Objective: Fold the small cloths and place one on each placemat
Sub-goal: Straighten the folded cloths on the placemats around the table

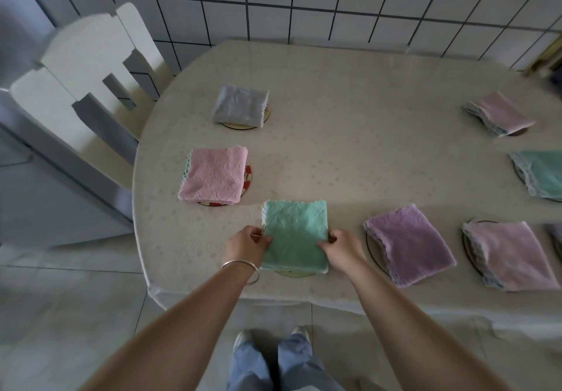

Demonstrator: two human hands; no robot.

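Both my forearms reach out over the table edge (170,295). My left hand (247,246) pinches the left side of the folded green cloth (294,235), my right hand (342,247) pinches its right side; it lies between them on a placemat (294,274).

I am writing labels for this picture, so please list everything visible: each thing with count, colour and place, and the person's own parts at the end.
Green cloth: one, folded, near table edge, held at both sides, over a placemat.
Pink cloth: one, left, on a red-patterned mat.
Grey cloth: one, far left, on a round mat.
Purple cloth: one, right of the green one.
Other cloths: pink ones and a green one at right.
Table: one, beige cover.
Chair: one, white, left.
Left hand: pinches the cloth; bracelet on wrist.
Right hand: pinches the cloth.
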